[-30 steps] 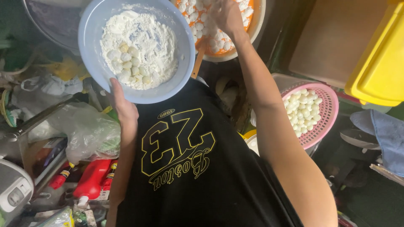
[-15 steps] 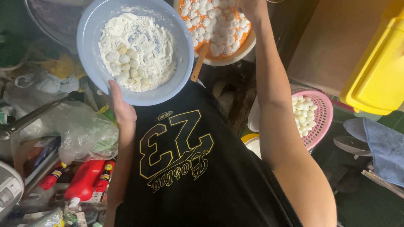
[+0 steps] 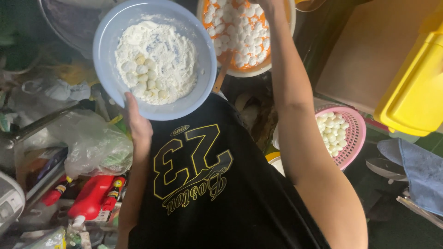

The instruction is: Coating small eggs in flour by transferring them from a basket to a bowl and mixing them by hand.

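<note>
Up near the top of the head view, the left hand (image 3: 137,123) grips the near rim of a round blue bowl (image 3: 107,60), thumb over the edge. White flour fills the bowl, with small white balls (image 3: 144,76) sitting in it. Being round, the bowl has no long side; it faces up toward the camera. Just beside it sits an orange bowl (image 3: 280,50) full of the same white balls. The right hand (image 3: 266,3) reaches into it, mostly cut off by the top edge, so I cannot tell its grip. Lower right, a pink basket (image 3: 356,133) holds more balls.
</note>
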